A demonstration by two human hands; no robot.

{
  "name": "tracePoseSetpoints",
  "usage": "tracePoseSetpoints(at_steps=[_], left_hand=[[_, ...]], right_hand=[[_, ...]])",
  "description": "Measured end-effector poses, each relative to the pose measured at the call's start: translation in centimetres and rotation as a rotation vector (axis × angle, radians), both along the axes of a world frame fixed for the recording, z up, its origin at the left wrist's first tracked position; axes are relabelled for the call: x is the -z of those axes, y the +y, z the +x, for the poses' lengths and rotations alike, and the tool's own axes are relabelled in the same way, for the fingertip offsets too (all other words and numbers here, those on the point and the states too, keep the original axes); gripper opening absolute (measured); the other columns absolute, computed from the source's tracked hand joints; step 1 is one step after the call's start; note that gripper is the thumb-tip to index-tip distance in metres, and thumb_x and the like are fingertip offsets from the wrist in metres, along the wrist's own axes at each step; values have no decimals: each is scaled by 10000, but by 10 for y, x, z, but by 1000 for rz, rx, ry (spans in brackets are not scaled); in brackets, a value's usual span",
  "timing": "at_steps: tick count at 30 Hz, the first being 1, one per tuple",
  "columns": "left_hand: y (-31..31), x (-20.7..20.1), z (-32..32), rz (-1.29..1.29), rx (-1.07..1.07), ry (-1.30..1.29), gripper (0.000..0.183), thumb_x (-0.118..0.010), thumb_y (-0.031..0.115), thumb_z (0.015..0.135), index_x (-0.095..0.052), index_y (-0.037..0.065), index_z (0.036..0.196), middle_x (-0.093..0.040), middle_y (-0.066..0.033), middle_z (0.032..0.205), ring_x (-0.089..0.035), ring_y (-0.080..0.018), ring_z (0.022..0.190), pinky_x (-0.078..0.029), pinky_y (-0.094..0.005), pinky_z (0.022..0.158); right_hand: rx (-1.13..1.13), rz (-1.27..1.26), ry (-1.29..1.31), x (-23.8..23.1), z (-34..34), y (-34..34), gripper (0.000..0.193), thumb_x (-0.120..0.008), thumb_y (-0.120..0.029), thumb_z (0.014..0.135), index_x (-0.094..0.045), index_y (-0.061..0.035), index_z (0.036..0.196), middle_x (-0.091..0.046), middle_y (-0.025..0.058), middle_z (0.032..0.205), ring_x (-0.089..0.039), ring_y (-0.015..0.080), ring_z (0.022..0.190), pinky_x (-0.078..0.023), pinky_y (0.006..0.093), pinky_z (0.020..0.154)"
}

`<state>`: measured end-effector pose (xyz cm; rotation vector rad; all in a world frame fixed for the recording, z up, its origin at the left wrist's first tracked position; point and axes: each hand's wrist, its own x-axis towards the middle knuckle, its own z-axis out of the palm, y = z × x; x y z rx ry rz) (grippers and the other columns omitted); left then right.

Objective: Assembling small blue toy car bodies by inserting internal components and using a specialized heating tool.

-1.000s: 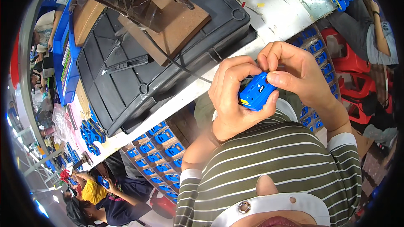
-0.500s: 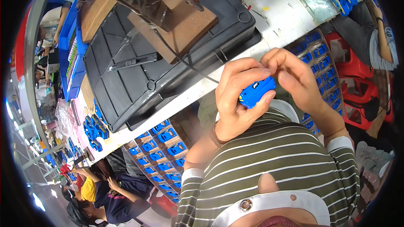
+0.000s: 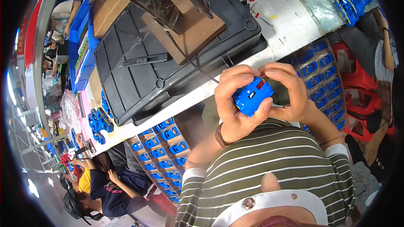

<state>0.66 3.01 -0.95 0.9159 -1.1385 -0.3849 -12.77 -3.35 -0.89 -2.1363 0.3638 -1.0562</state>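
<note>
In front of my chest I hold a rounded blue plastic shell [image 3: 248,103], shaped somewhat like a toy car. A small black label and a red insert [image 3: 260,84] show on its upper face. My left hand [image 3: 233,111] wraps its left side, with the thumb along the lower edge. Curled around the right side is my right hand [image 3: 290,92]; its fingertips meet the shell near the red insert, and its thumb lies by the lower right edge. The shell's underside is hidden.
A black plastic crate lid [image 3: 139,75] on the white table [image 3: 286,21] carries a brown wooden block [image 3: 206,35] and a dark cutter knife [image 3: 147,59]. Trays of blue shells [image 3: 158,153] stand below the table edge. More shells [image 3: 349,0] and red stools [image 3: 362,101] are right. People work at left.
My right hand has come down from above and closed around the shell's right side. The red insert is now visible on the shell, which has turned slightly and sits a little lower.
</note>
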Motion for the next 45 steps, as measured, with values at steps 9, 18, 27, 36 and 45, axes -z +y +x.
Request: tracePoseSetpoints(at_steps=[9,18,27,36,45], left_hand=[[-2,0,2,41,-15,-155,498,-757,131,693,-471,14,1084,-546,-170,997,-537,-233,876,-447,-327,766],[-7,3,-3,68,16,-155,521,-768,140,646,-479,16,1062,-569,-168,936,-564,-235,818,-457,-313,729],[-9,1,-5,40,-195,-552,432,-775,187,592,-566,63,949,-606,-88,867,-585,-272,756,-468,-357,678],[-21,-13,-24,70,-9,-505,442,-768,132,606,-552,44,982,-604,-118,886,-577,-268,755,-470,-351,676],[-129,-12,-76,-128,6,-855,384,-686,263,632,-587,72,951,-570,-75,960,-535,-274,884,-433,-383,778]], right_hand=[[4,-2,-21,-7,-7,-6,487,-719,-128,742,-508,4,1161,-584,173,1064,-595,298,931,-501,354,761],[130,159,90,-54,-12,-14,148,-731,-34,712,-650,1,830,-644,111,802,-630,212,694,-500,276,611],[177,280,185,-58,-18,-9,133,-725,-21,718,-625,16,797,-645,100,787,-640,171,685,-514,267,606],[-46,754,90,-61,-43,-27,123,-694,-36,702,-589,22,727,-576,74,847,-541,129,781,-421,246,703],[351,676,-387,-42,-110,-66,114,-609,-91,865,-584,20,876,-556,56,983,-515,112,933,-392,238,851]])
